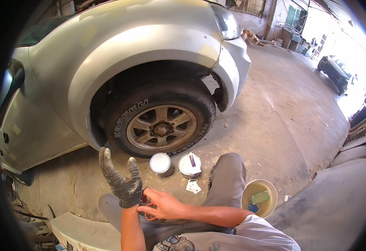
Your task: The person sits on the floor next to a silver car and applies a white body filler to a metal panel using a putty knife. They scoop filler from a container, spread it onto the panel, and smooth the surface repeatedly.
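In front of the wheel (162,128), I find left hand (123,183) spread, glove (128,193) on; right hand (165,205), bare, pinches its cuff (129,203). Donning or removal undetermined.

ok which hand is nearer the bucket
Right: the right hand is left of the bucket; the gloved left hand is farther left and higher in the picture.

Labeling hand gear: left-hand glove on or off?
On: the dark glove covers the left hand; bare forearm shows below its cuff.
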Demonstrator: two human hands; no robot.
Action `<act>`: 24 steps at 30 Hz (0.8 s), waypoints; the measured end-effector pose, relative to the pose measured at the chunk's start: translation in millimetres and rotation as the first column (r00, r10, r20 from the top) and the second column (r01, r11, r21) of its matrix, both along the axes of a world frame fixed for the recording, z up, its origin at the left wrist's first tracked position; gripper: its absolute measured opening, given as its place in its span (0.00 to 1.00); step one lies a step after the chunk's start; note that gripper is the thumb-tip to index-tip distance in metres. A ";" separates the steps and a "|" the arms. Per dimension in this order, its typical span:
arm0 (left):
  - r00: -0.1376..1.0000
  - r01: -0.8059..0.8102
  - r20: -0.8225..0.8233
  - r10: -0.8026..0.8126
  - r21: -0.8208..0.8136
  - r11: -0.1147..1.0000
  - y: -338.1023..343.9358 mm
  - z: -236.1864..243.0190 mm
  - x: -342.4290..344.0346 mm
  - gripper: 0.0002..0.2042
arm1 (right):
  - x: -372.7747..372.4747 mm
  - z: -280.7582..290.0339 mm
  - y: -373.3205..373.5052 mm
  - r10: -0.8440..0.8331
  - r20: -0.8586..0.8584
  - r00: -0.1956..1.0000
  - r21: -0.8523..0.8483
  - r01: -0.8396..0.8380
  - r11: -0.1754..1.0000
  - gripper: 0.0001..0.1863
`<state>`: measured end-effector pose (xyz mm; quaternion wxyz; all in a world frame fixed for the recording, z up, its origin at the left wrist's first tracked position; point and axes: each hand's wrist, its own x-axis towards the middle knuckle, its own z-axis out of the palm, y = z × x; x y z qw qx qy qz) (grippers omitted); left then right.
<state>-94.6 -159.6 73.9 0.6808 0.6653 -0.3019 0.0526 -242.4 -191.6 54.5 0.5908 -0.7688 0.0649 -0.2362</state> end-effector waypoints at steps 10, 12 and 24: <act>0.602 0.328 -0.716 -0.354 -0.183 0.927 -2.7 -56.1 19.0 0.23 | 14.1 -10.3 -5.0 -0.065 0.261 0.963 -0.400 0.169 0.901 0.08; 0.544 0.429 -0.741 -0.393 -0.157 0.890 -5.7 -64.0 13.8 0.23 | 14.0 -8.7 -1.4 -0.097 0.216 0.972 -0.408 0.180 0.895 0.05; 0.528 0.664 -0.773 -0.352 0.118 0.739 3.7 -93.7 -18.5 0.21 | 9.0 -35.0 23.0 -0.121 0.092 0.988 -0.148 0.134 0.980 0.12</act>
